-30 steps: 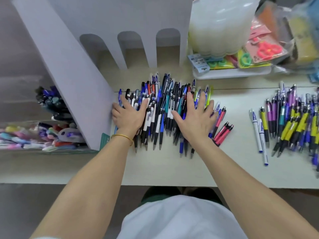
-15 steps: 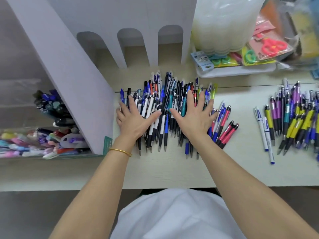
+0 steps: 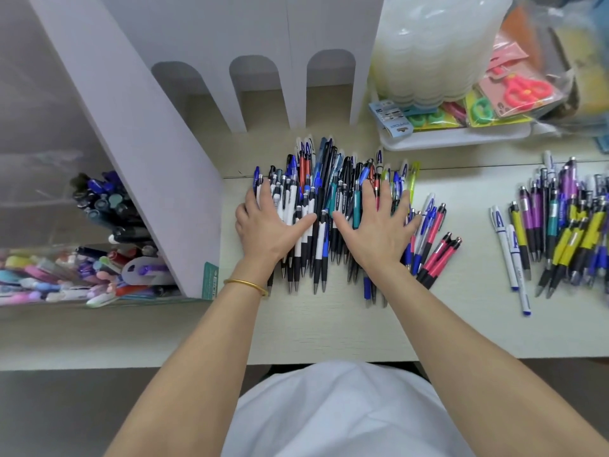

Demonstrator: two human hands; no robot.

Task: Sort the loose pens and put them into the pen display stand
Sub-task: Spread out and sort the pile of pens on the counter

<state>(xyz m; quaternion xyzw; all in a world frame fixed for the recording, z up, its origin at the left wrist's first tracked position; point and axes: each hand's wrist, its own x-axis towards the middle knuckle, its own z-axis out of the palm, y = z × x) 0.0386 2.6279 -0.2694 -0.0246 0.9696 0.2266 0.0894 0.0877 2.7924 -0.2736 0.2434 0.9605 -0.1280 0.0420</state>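
Note:
A big pile of loose pens (image 3: pixel 324 192), black, blue, white, teal and red, lies side by side on the pale table just in front of the white pen display stand (image 3: pixel 184 103). The stand has arched slots along its front. My left hand (image 3: pixel 268 225) lies flat on the left half of the pile, fingers spread and straight. My right hand (image 3: pixel 379 225) presses flat on the right half, thumb toward the left hand. A few pink and blue pens (image 3: pixel 435 245) fan out beside my right hand.
A second heap of yellow, purple and white pens (image 3: pixel 560 232) lies at the right. A white tray (image 3: pixel 454 140) with packaged scissors and a plastic stack stands behind it. Clear bins of markers (image 3: pixel 108 219) and pastel pens (image 3: pixel 49 278) sit left of the stand.
Both hands stay flat on the pile; they have shifted slightly apart and the pens lie a little more evenly. The head camera has tilted a bit.

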